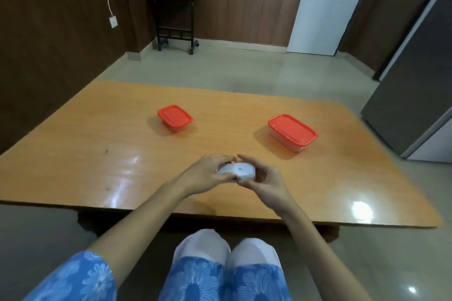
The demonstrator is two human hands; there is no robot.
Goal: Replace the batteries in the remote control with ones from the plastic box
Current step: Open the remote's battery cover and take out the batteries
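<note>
1. Centrally, the remote control (pixel 236 170) sits between both hands just above the near middle of the table (pixel 102 129), white, back side up, with a small barcode label showing on it.
2. Closed around its left end is the left hand (pixel 204 173), fingers curled over the top and thumb underneath; the right hand (pixel 263 179) cups the right end, index finger laid over the far edge and thumb against the near edge. Both grips are wrapped snug on the remote, with nothing else in either.
3. Holding it label side up with a hand at each end looks like the way to brace the body while the thumbs push the battery cover; I judge the cover-opening step is in hand. Whether the cover has begun to move I cannot tell, and a small orange bit at the far edge between the fingertips is too small to name.
4. No batteries are visible anywhere.
5. Farther out stand two plastic boxes with red lids, both shut: a smaller box (pixel 175 118) to the far left and a larger box (pixel 292 131) to the far right, well apart from each other and from the hands. Which one holds the fresh batteries cannot be told, since the lids hide the contents.
6. Count: one remote, two boxes, two lids, two hands.
</note>
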